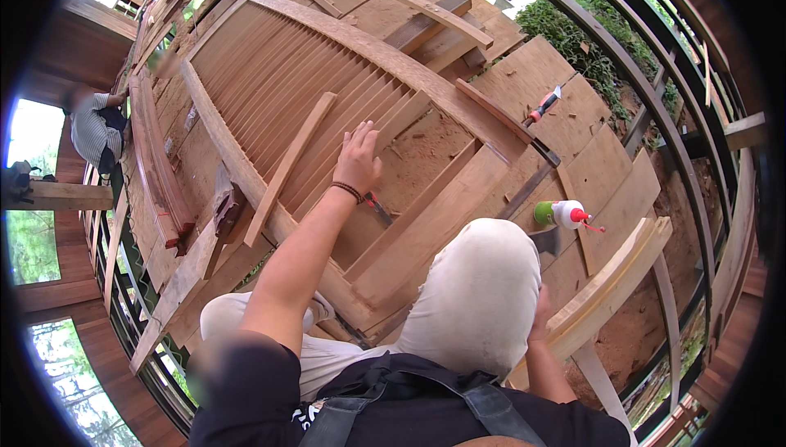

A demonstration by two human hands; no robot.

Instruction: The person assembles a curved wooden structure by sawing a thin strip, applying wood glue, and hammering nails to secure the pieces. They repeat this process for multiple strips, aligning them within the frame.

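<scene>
While the left hand [359, 156] sits over the slats [303, 107] in the frame [352, 34], fingers nearly straight and gripping nothing visible, the right hand [540, 314] half hides behind the knee [491, 275], its hold impossible to tell; an uneven push could skew a slat, and a stray knee could knock the bottle [563, 214]

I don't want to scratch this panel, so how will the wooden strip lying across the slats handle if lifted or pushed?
The wooden strip looks straight, so it's probably stiff. It's slender, so it's likely light for its length. No fastener shows, so a push would probably slide it over the slats.
</scene>
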